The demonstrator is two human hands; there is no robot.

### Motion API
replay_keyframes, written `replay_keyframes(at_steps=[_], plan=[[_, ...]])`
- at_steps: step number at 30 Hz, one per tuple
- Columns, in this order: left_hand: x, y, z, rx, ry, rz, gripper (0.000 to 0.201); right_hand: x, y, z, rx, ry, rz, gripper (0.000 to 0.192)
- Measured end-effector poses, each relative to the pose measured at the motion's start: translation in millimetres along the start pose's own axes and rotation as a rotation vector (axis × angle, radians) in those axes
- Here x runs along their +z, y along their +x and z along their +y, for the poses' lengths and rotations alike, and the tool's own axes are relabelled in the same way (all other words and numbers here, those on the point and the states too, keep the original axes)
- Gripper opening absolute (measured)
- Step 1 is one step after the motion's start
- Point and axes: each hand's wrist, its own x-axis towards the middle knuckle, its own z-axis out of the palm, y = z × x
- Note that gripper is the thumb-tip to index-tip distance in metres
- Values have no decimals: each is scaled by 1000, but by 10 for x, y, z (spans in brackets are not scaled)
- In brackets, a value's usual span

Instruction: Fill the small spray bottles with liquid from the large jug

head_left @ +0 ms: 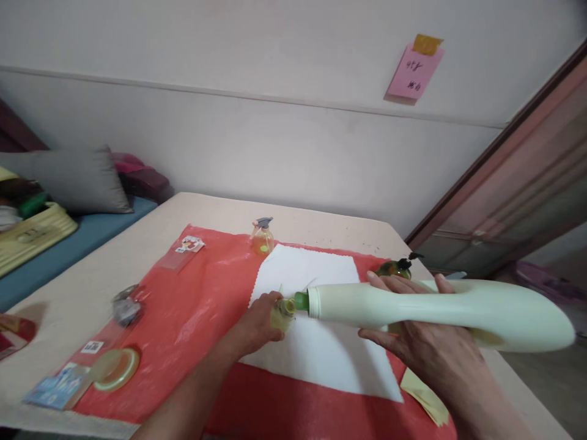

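With my left hand [261, 321] I grip a small yellowish clear bottle [280, 319] above a white sheet [321, 360]. My right hand [417, 330] is wrapped round the handle of a large pale green jug [353, 305], which lies nearly level. Its green spout [301, 300] meets or almost meets the open mouth of the small bottle; whether they touch I cannot tell. Behind my right hand stands a dark green bottle with a black top [395, 267], partly hidden. An amber spray bottle with a grey trigger head [263, 237] stands beyond the sheet.
A red plastic sheet [220, 269] covers much of the table. On its left lie a clear wrapped item [127, 308], a round lid [117, 370] and a blue packet [59, 385]. A yellow cloth [424, 397] lies at the front right. A wall [275, 146] rises behind.
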Motion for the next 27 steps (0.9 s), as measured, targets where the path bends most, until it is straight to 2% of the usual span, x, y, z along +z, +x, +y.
replay_keyframes(at_steps=[27], plan=[[7,12,-16,1,0,1,81,5,-4,-7,10,-4,-14,80]])
